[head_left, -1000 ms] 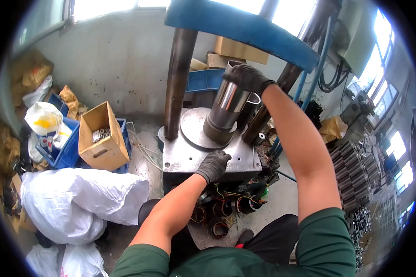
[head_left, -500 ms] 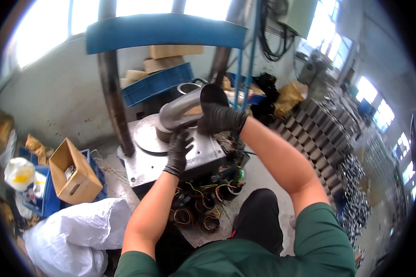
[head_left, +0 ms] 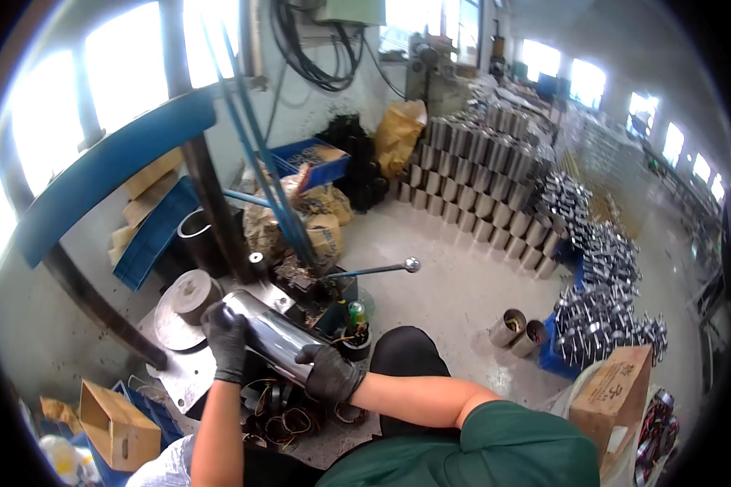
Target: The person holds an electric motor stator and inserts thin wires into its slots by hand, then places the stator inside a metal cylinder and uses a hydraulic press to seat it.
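Head view, looking down w/ fisheye bend. Far left: open cardboard box point(head_left: 118, 422) on the floor, blue press beam point(head_left: 97, 174) arching above. Next, a round grey press plate point(head_left: 185, 302) on the steel press bed point(head_left: 179, 369). Left hand point(head_left: 226, 341), dark glove, fingers wrapped around the upper end of a shiny steel cylinder housing point(head_left: 272, 334), which lies tilted across the bed, held just off it. Right hand point(head_left: 331, 372), also gloved, grasps the lower end, fingers curled over it. Copper-wound stator coils point(head_left: 288, 422) lie just below. Right of centre: a lever w/ ball knob point(head_left: 374, 269); far right, rows of similar cylinders point(head_left: 479, 178).

Likely heavy, rigid, slick polished metal; a two-hand grip at both ends suits it.
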A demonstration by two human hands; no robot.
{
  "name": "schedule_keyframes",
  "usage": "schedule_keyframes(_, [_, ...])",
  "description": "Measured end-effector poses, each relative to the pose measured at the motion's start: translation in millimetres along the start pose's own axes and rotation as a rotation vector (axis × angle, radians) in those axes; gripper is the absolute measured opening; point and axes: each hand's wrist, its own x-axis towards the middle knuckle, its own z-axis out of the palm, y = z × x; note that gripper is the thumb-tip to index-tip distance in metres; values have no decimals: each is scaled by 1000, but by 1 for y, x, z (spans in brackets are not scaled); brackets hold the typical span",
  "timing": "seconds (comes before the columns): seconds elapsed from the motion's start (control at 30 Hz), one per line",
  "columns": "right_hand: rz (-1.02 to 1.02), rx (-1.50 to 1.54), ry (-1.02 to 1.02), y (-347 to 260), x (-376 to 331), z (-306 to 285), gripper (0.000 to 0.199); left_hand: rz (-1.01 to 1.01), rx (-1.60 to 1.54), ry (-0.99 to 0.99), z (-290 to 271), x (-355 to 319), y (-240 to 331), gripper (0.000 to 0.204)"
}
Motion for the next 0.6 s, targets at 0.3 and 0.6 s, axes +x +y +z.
schedule_keyframes(0.3, [-407, -96, -429, 42, 110, -72, 21, -113, 465, -524, 41, 93, -13, 42])
schedule_keyframes(0.6, [-95, 246, -386, -9, 61, -22, 58, -305, 855, -510, 30, 113, 17, 55])
